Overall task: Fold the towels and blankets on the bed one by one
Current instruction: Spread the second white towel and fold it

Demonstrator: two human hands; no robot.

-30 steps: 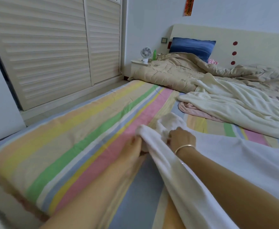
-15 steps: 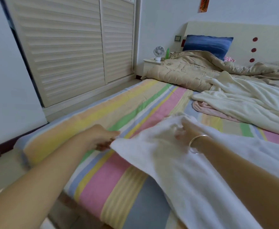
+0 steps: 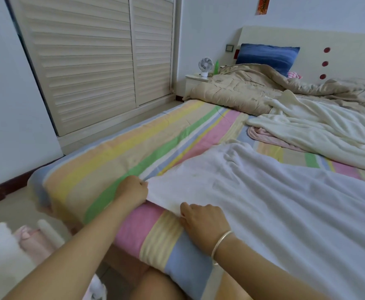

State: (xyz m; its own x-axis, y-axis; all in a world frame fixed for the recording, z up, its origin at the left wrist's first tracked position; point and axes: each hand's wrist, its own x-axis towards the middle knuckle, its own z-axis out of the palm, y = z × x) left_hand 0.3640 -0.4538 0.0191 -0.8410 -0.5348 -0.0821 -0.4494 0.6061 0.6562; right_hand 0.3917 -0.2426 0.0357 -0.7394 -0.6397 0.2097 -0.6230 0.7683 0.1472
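Walls [image 3: 209,29]: pale and plain, under soft, even light. A wardrobe [image 3: 86,61] with cream louvred sliding doors occupies the left side, parallel to the bed's left edge, with a strip of pale floor [image 3: 10,211] between. Dark red-brown skirting [image 3: 15,182] runs along the near-left wall. The bed [image 3: 134,152] has a pastel-striped sheet. The cream headboard [image 3: 339,46] at its far edge bears three round red marks in a column. A white nightstand [image 3: 195,80] stands beside the bed's far-left corner, holding a small white fan [image 3: 205,65] and a green bottle [image 3: 216,67]. A dark-framed wall switch [image 3: 229,47] sits just left of the headboard, with a red paper strip [image 3: 263,4] high on the wall above.
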